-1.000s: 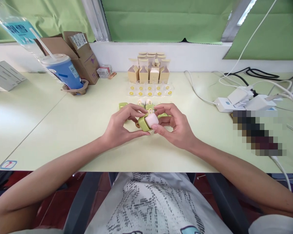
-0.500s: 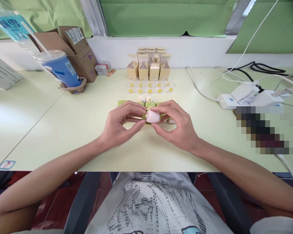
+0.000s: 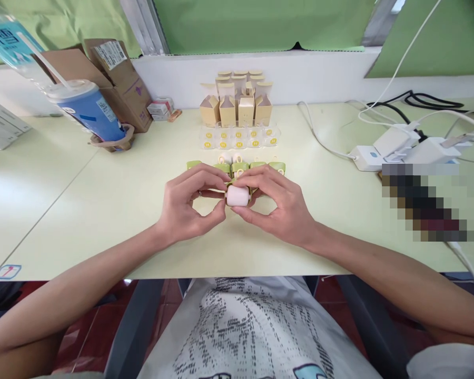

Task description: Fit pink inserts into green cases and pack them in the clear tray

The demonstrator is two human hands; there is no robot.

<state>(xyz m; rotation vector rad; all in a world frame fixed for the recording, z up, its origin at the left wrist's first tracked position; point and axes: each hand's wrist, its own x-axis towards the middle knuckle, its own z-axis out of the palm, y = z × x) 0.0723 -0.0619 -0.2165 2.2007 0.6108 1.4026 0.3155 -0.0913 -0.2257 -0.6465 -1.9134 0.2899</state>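
Between my two hands is a small pale pink, rounded barrel-shaped piece (image 3: 238, 196) with an olive-green rim showing around its ends. My left hand (image 3: 184, 202) pinches it at its left end with thumb and fingers. From the right, my right hand (image 3: 282, 208) grips it, thumb below and fingers above. Just behind the fingers lies a row of small green pieces (image 3: 223, 169) with pale loops, some with white round parts. My hands partly cover this row.
A clear plastic tray (image 3: 239, 138) with round yellow stickers stands before several open yellow cartons (image 3: 228, 111). At left are a blue cup (image 3: 92, 116) in a holder and a cardboard box (image 3: 132, 95). A white power strip (image 3: 369, 158) with cables lies right, near a pixelated object (image 3: 422, 202).
Both hands have shifted slightly left in view with the pink piece. It now sits level, its olive-green rim showing more. The whole scene has shifted a little as the head moved.
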